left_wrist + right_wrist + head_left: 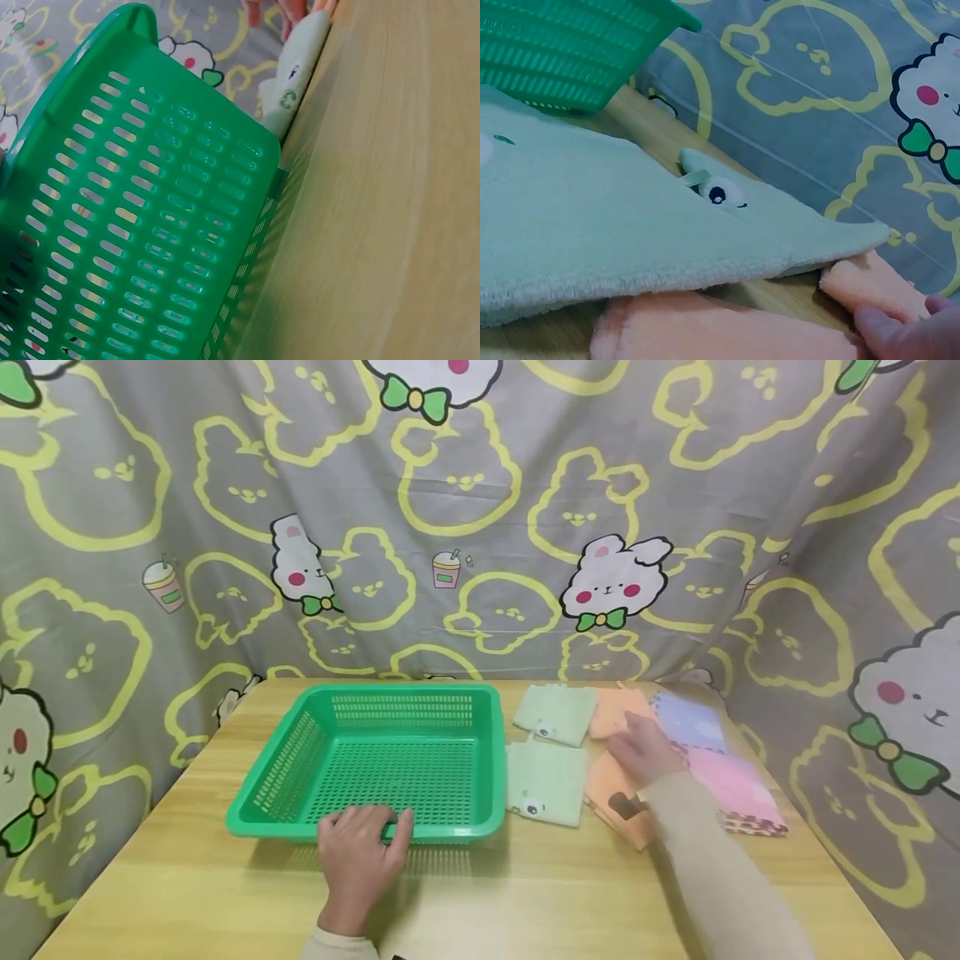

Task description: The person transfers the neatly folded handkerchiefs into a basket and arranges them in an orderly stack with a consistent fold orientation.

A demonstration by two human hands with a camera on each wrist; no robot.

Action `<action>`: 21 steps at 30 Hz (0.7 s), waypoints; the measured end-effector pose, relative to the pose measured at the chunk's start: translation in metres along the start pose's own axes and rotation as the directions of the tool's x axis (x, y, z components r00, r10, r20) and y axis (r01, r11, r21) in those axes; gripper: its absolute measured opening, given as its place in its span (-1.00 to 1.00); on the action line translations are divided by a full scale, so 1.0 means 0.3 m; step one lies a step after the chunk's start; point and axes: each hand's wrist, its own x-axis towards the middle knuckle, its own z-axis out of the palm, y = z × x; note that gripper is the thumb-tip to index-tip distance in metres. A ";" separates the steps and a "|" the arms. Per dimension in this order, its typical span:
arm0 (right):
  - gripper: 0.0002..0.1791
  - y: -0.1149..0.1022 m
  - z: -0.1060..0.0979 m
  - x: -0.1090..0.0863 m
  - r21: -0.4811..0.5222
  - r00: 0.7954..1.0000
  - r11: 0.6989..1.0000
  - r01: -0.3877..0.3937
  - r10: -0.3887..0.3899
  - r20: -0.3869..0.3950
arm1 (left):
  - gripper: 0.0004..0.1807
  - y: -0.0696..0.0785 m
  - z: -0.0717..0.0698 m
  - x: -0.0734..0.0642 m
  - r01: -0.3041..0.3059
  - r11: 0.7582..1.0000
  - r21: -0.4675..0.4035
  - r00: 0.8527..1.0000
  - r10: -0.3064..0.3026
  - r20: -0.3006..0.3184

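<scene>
Left hand (360, 852) has the green basket (495, 760) by its near rim, fingers curled over. Right hand (645, 752) is on the far orange cloth (622, 700), just beside the far green cloth (557, 710); can't tell if it's pinching.

Green basket (457, 832), cloths (551, 777) on table (187, 893)

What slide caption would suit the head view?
Left grip on a green plastic basket, right grip touching the farther orange towel.
</scene>
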 end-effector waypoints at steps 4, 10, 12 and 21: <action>-0.34 0.000 0.020 0.009 0.043 0.999 0.999 -0.032 0.034 -0.040 | -0.49 -0.003 -0.002 -0.004 0.006 1.000 -0.001 1.000 -0.006 -0.010; -0.44 0.038 0.047 0.034 0.142 0.994 0.985 0.094 -0.084 -0.076 | -0.51 -0.007 0.000 -0.005 -0.005 1.000 -0.011 1.000 0.005 -0.005; -0.44 0.048 0.056 0.035 0.166 0.994 0.981 0.102 -0.093 -0.063 | -0.50 -0.011 0.000 -0.007 -0.003 1.000 -0.011 1.000 0.003 -0.008; -0.36 0.091 0.069 0.044 0.176 0.994 0.979 0.101 -0.094 -0.047 | -0.45 -0.011 0.000 -0.006 -0.002 1.000 -0.018 1.000 0.002 0.001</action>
